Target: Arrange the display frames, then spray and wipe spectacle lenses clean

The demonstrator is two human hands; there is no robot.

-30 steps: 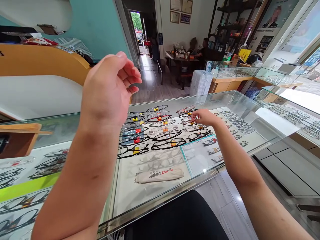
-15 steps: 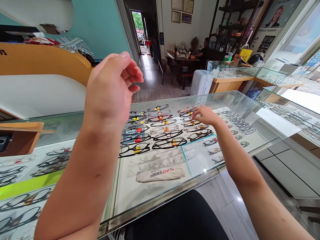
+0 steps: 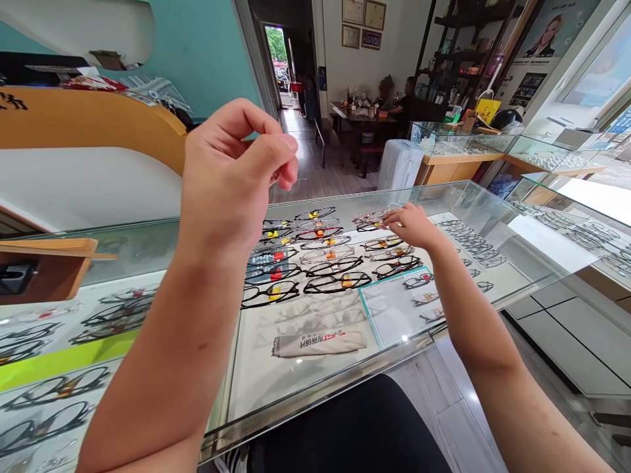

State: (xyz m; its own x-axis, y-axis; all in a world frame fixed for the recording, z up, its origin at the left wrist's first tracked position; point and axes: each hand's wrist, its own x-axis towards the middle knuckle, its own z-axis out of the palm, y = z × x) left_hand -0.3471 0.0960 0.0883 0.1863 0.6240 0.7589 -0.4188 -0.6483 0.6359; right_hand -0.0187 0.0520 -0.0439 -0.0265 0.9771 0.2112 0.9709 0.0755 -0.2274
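My left hand [image 3: 239, 164] is raised above the glass counter, close to the camera. Its fingers curl in and the thumb lies against them, with nothing visible in the grasp. Farther off to the right, my right hand [image 3: 409, 225] reaches over the back of the right column of eyeglasses. Its fingertips meet the side of a back pair of eyeglasses [image 3: 371, 218], and the hand partly hides the contact. Nearer pairs in this column include dark-framed eyeglasses [image 3: 398, 266]. Between my arms lie more rows, such as black eyeglasses [image 3: 336, 282] with a yellow tag.
A folded grey cloth [image 3: 319, 343] lies near the front of the glass display counter [image 3: 276, 401]. Beside it is a teal-edged panel [image 3: 389, 309] with small eyeglasses. A wrapped suitcase [image 3: 400, 164] stands behind the counter. A person [image 3: 408, 98] sits at the far table.
My left hand has turned, and its thumb has come over against the curled fingers. My right hand has shifted slightly back along the column of eyeglasses. The view has moved a little.
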